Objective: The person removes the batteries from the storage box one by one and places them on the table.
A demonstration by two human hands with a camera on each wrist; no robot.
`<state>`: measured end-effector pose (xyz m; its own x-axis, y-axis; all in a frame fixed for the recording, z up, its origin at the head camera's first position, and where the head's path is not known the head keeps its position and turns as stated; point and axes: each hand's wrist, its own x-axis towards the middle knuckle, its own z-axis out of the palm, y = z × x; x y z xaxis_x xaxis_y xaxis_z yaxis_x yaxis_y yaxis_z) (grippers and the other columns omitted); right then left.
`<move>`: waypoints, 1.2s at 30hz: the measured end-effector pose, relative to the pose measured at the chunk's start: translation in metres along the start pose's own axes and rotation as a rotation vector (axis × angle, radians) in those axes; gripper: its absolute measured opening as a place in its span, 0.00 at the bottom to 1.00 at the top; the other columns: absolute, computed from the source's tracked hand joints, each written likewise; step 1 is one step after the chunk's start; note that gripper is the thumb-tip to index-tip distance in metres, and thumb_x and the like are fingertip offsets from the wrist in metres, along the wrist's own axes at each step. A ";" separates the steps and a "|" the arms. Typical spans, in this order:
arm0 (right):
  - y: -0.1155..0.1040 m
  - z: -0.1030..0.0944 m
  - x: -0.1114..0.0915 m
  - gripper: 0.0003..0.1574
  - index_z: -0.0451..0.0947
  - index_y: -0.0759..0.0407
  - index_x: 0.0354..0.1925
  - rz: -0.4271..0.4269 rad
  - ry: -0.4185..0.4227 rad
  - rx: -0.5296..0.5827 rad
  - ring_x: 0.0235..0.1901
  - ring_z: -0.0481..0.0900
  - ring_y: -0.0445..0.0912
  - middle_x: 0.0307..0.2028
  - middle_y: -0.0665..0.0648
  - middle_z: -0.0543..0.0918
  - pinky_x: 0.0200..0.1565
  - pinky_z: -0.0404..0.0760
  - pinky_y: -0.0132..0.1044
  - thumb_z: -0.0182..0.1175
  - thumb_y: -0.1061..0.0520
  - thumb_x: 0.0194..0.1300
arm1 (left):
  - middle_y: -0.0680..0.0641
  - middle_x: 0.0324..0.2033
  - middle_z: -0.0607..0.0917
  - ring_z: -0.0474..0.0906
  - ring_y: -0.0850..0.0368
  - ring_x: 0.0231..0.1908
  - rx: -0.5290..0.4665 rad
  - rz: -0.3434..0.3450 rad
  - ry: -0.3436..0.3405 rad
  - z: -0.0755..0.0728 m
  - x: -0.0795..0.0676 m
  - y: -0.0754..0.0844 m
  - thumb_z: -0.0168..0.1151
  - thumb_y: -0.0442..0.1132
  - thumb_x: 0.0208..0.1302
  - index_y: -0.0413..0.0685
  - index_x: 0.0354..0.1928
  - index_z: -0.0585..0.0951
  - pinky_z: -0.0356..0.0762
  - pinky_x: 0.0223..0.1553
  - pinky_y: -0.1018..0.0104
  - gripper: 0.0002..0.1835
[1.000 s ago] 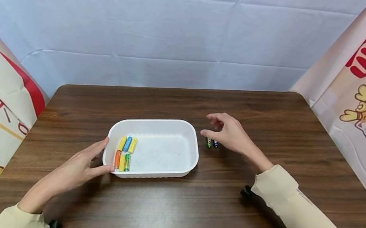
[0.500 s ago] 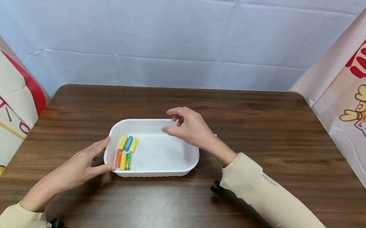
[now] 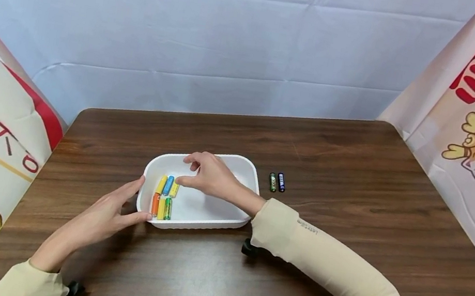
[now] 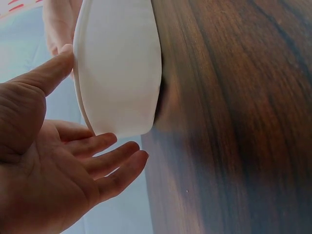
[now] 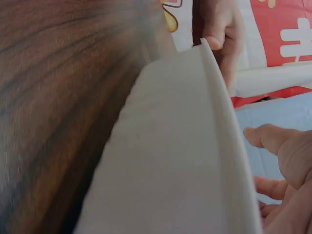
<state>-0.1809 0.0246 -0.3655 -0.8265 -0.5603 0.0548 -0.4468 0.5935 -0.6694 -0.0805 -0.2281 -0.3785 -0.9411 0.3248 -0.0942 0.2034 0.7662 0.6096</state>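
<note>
Currently, with 12 o'clock at the far edge of the table, the white tray rests ahead of the person near 12. Its long axis runs from about half past 8 to half past 2.

Left hand: fingers and thumb extended across the tray's 9 o'clock end, thumb at the near corner of the rim; nothing is clasped. Right hand: over the tray, thumb and fingertips parted, no object visible between them. Its thumb tip is at the pale yellow battery; contact cannot be confirmed.

Six batteries lie in two rows at the 9 o'clock end. Far row, from 9 toward 3: far yellow battery, blue battery, pale yellow battery. Near row: orange battery, near yellow battery, green battery. Two more—dark green battery and dark blue battery—lie outside, near half past 2.

All batteries point roughly 12 to 6; terminals are too small to read.

Caution: a low thumb could roll the pale yellow battery out of line. The right wrist crosses the rim; a knock there could turn the tray, probably sliding its contents.
</note>
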 end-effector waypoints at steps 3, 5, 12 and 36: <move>-0.002 0.009 0.003 0.33 0.81 0.65 0.60 0.020 -0.007 -0.005 0.35 0.75 0.45 0.45 0.63 0.86 0.35 0.72 0.30 0.75 0.48 0.64 | 0.29 0.77 0.58 0.60 0.30 0.73 0.002 0.006 0.004 0.000 0.000 0.000 0.68 0.56 0.69 0.36 0.81 0.52 0.67 0.65 0.33 0.52; -0.003 0.014 0.004 0.33 0.82 0.66 0.59 0.036 -0.011 -0.015 0.35 0.75 0.45 0.45 0.63 0.86 0.35 0.72 0.31 0.75 0.48 0.63 | 0.29 0.76 0.59 0.61 0.30 0.73 0.006 0.013 0.007 0.001 0.000 0.000 0.68 0.56 0.69 0.36 0.81 0.52 0.67 0.65 0.33 0.52; -0.002 0.024 0.008 0.30 0.84 0.65 0.56 0.081 -0.010 -0.035 0.36 0.76 0.44 0.41 0.60 0.86 0.35 0.72 0.30 0.77 0.50 0.61 | 0.29 0.76 0.59 0.60 0.30 0.73 0.008 -0.006 -0.002 0.001 0.000 0.001 0.68 0.58 0.69 0.36 0.81 0.51 0.67 0.65 0.33 0.53; 0.003 0.050 0.010 0.30 0.85 0.60 0.55 0.150 0.003 -0.193 0.48 0.81 0.46 0.49 0.54 0.85 0.46 0.81 0.35 0.78 0.46 0.59 | 0.29 0.76 0.60 0.65 0.30 0.70 0.000 0.039 0.024 0.002 -0.002 -0.002 0.67 0.57 0.69 0.34 0.81 0.52 0.70 0.63 0.35 0.53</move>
<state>-0.1735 -0.0079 -0.4043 -0.8892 -0.4563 -0.0323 -0.3761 0.7695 -0.5161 -0.0784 -0.2289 -0.3807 -0.9386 0.3413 -0.0510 0.2405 0.7532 0.6122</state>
